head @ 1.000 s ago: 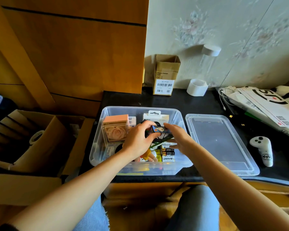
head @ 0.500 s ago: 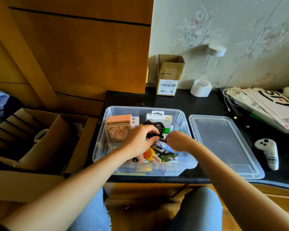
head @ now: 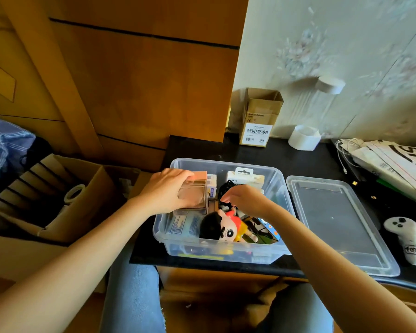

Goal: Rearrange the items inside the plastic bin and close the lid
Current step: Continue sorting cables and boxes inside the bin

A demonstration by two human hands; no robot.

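Clear plastic bin (head: pixel 280 188), crammed, open, lid (head: pixel 334 219) beside it

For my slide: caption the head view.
Left hand grips pink box inside clear plastic bin; right hand hovers.

black table (head: pixel 250 152), plastic bin (head: pixel 277 188), lid (head: pixel 341 227) beside it, cardboard box (head: pixel 259 118), controller (head: pixel 405 239)
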